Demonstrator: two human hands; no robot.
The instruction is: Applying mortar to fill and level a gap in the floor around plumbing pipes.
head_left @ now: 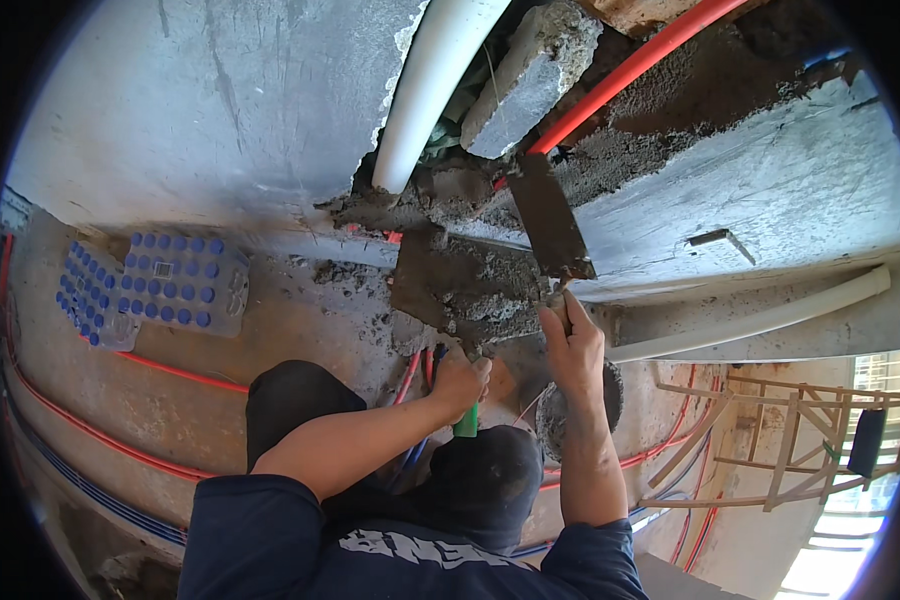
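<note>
My left hand (460,382) is closed around the green handle of a wide flat trowel (410,278), whose blade carries a heap of wet grey mortar (490,285). My right hand (576,345) grips a second trowel (550,218) by its handle, mostly hidden in the fingers. This blade is long, rectangular and smeared with mortar. Its far end reaches the rough mortar-covered gap in the wall, close to a red conduit (620,75). A thick white pipe (430,95) and a broken concrete chunk (530,80) sit in that gap.
Beside my right forearm stands a dark round bucket (610,400), partly hidden. Packs of blue-capped bottles (175,280) lie at left. Red conduits (110,430) run over the floor. A pale pipe (760,320) leans along the right wall, near a wooden frame (785,445).
</note>
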